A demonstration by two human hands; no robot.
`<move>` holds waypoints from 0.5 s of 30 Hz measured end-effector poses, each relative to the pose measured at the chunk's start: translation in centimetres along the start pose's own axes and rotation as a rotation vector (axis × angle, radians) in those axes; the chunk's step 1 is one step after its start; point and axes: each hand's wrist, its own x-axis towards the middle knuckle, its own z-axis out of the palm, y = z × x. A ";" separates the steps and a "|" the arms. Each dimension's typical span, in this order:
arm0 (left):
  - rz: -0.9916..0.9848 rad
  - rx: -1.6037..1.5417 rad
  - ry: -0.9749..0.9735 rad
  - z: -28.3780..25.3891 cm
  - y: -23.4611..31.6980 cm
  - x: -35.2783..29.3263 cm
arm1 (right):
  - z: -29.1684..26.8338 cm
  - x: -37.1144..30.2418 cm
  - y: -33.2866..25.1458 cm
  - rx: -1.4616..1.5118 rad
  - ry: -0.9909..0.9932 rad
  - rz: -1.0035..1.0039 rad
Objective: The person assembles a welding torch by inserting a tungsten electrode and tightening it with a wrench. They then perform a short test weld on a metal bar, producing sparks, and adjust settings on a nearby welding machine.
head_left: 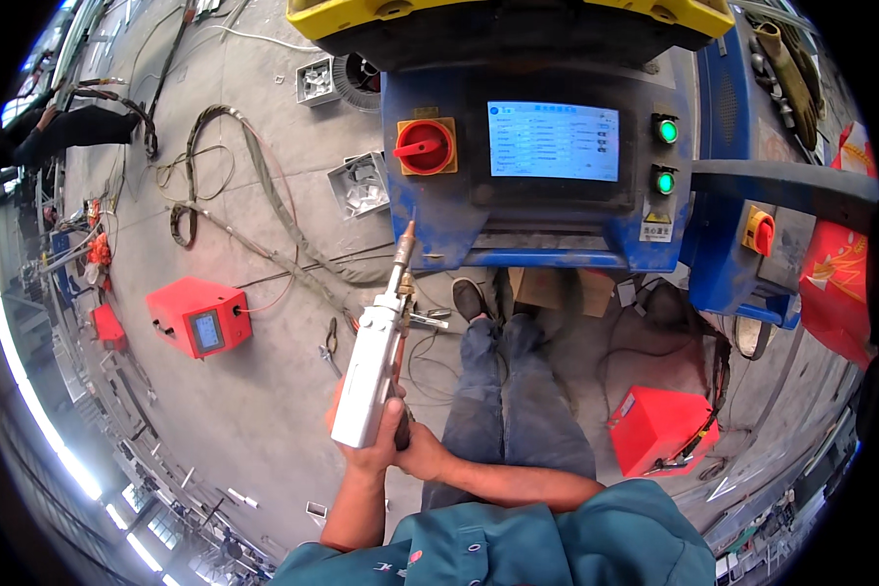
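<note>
A handheld welding gun (369, 371) with a silver-white body and a copper-coloured nozzle points up and away from me, its tip near the lower left corner of a blue machine cabinet (576, 256). My left hand (369, 451) is wrapped round the rear of the gun, thumb along its right side. Against the gun's dark grip (401, 430) my right hand (425, 454) is closed, its fingers partly hidden. The cabinet carries a lit touchscreen (553, 142), a red rotary switch (425, 146) and two green lit buttons, the upper button (666, 131) above the lower button (665, 183).
Red boxy units stand on the floor, a left unit (197, 318) and a right unit (659, 430). A thick cable (273, 195) loops across the floor, near pliers (332, 337). Metal parts fill a grey bin (347, 186). Another person (83, 127) is at far left.
</note>
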 end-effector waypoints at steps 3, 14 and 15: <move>0.078 0.228 -0.067 -0.1 -1.3 0.2 | -0.5 0.6 1.0 0.004 -0.063 0.130; 0.104 0.184 -0.064 -0.4 -2.3 0.2 | 0.0 0.8 1.9 0.112 0.001 0.032; 0.117 0.185 -0.072 -0.5 -2.3 0.3 | 0.1 0.8 2.0 0.105 0.007 0.015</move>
